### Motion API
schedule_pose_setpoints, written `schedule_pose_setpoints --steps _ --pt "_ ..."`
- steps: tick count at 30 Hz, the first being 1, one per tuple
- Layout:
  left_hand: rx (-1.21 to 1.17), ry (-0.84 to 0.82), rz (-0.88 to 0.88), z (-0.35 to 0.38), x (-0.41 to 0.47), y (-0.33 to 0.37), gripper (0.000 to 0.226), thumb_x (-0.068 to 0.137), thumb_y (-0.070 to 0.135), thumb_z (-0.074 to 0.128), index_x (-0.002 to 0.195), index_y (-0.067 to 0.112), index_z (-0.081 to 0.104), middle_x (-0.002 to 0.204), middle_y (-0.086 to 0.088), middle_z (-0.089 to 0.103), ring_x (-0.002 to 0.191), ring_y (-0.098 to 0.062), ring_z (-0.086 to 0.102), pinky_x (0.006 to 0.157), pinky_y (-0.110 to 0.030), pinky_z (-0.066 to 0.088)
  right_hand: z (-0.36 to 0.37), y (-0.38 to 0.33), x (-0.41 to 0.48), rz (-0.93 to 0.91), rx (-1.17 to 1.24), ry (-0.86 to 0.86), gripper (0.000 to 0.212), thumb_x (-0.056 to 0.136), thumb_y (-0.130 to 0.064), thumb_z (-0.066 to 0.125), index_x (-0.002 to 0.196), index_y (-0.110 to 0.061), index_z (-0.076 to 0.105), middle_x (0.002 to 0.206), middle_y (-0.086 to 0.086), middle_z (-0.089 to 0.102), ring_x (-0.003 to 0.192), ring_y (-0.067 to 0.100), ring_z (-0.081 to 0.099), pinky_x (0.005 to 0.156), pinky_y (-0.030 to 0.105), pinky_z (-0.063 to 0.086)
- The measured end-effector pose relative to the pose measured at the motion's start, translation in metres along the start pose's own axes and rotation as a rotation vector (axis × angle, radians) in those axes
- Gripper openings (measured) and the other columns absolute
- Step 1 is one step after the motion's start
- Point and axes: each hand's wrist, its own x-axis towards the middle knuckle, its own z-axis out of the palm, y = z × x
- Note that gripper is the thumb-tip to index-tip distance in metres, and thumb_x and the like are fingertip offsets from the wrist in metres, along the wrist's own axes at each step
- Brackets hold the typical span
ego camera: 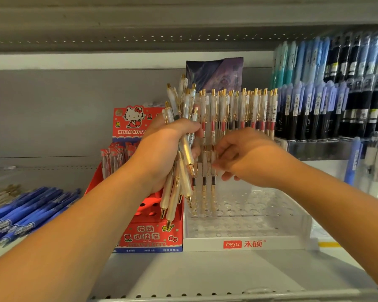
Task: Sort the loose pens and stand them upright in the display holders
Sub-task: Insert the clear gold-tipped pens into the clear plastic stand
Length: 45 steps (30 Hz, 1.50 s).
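My left hand grips a bundle of several white pens with gold tips and clips, held tilted over the gap between two holders. My right hand reaches into the clear acrylic holder, its fingertips pinching the top of a white pen that stands in the second row beside two others. A full row of the same pens stands upright at the back of that holder. The holder's front rows of holes hold nothing.
A red Hello Kitty pen box stands left of the clear holder with several pens at its back. Loose blue pens lie on the shelf at left. Racks of blue and dark pens fill the right side. The shelf edge runs below.
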Motion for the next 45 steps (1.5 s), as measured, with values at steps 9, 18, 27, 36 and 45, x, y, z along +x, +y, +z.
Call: schedule_pose_setpoints --steps 9,18,27,36,45 --pt "-0.035 -0.015 0.0 0.004 -0.004 0.0 0.025 0.089 0.017 0.069 0.113 0.014 0.064 0.082 -0.002 0.072 0.057 -0.012 0.067 0.046 -0.021 0.049 -0.008 0.007 -0.003 -0.235 0.288 0.306 0.015 0.091 -0.02 0.061 0.103 -0.028 0.065 0.079 -0.002 0.067 0.057 0.01 0.063 0.051 0.032 0.057" --pt "0.014 -0.225 0.024 0.002 -0.004 -0.007 0.015 0.082 0.02 0.062 0.084 0.032 0.069 0.051 -0.006 0.056 0.04 -0.021 0.047 0.041 -0.026 0.041 -0.003 0.005 -0.005 -0.154 0.793 0.131 0.026 0.084 -0.015 0.075 0.108 -0.013 0.065 0.078 0.007 0.072 0.059 0.017 0.059 0.045 0.024 0.047" --pt "0.009 -0.191 -0.021 0.002 -0.004 -0.004 0.03 0.082 0.021 0.063 0.112 0.02 0.059 0.063 -0.018 0.066 0.041 -0.029 0.057 0.042 -0.03 0.048 -0.001 0.003 -0.006 -0.197 0.753 0.215 0.008 0.083 -0.016 0.077 0.085 -0.011 0.072 0.069 0.006 0.072 0.063 0.014 0.065 0.055 0.023 0.052" --pt "-0.111 0.019 -0.013 0.004 -0.003 0.003 0.024 0.093 0.006 0.06 0.117 0.006 0.053 0.081 -0.019 0.073 0.06 -0.036 0.07 0.051 -0.042 0.058 -0.006 -0.002 -0.007 -0.225 1.071 0.296 0.009 0.085 0.0 0.07 0.089 -0.001 0.061 0.09 0.024 0.073 0.082 0.035 0.074 0.074 0.041 0.062" --pt "-0.008 0.187 0.049 0.001 0.002 -0.001 0.016 0.088 0.009 0.064 0.102 0.015 0.06 0.074 -0.011 0.069 0.043 -0.021 0.057 0.042 -0.03 0.048 -0.029 0.006 0.003 -0.064 0.803 0.511 0.01 0.088 -0.005 0.07 0.091 -0.012 0.064 0.095 0.011 0.071 0.074 0.019 0.074 0.057 0.03 0.061"
